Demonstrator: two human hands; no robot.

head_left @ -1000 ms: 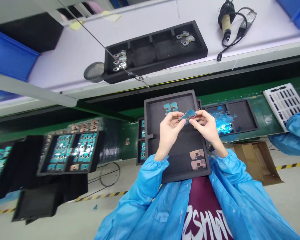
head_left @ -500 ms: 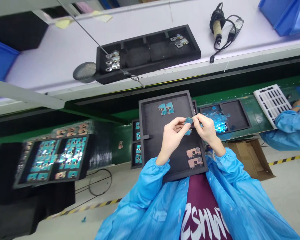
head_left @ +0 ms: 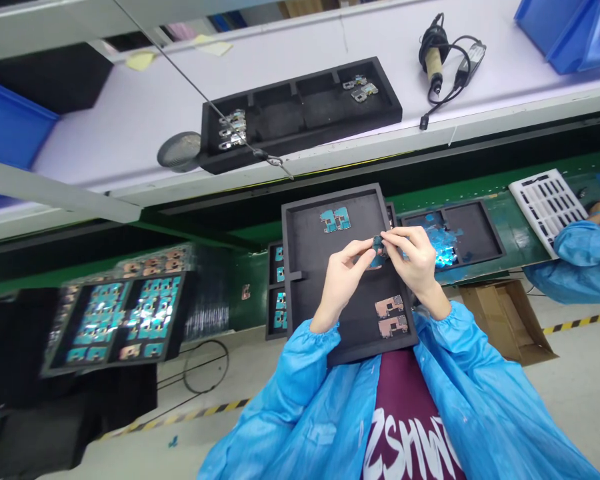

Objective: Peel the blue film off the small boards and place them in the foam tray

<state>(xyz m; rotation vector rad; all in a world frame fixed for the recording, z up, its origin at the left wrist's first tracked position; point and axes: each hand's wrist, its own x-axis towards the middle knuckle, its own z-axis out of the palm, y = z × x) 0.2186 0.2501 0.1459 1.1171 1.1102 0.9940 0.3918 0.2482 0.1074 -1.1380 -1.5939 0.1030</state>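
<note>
A small teal-faced circuit board [head_left: 378, 243] is held up over a black tray [head_left: 310, 307] that rests near my lap. My left hand [head_left: 346, 277] pinches its left side between thumb and fingers. At its upper right edge, the fingertips of my right hand [head_left: 413, 259] are closed; whether they grip the board itself or a film on it is too small to tell. Beneath my hands another teal board [head_left: 375, 263] lies partly hidden. Two teal boards [head_left: 335, 220] sit at the tray's far end, and two pink boards [head_left: 392, 316] lie at its near right.
Right of my tray, a divided tray [head_left: 473, 230] holds loose blue film-like scraps [head_left: 440, 243]. Boards fill a tray [head_left: 115, 317] at left. A long black tray [head_left: 300, 120] and a corded tool [head_left: 434, 63] lie on the shelf. A co-worker's sleeve [head_left: 587, 250] is at right.
The held board has turned so that less of its teal face shows. My right fingers have shifted slightly left along its upper edge. The whole view has moved a little.
</note>
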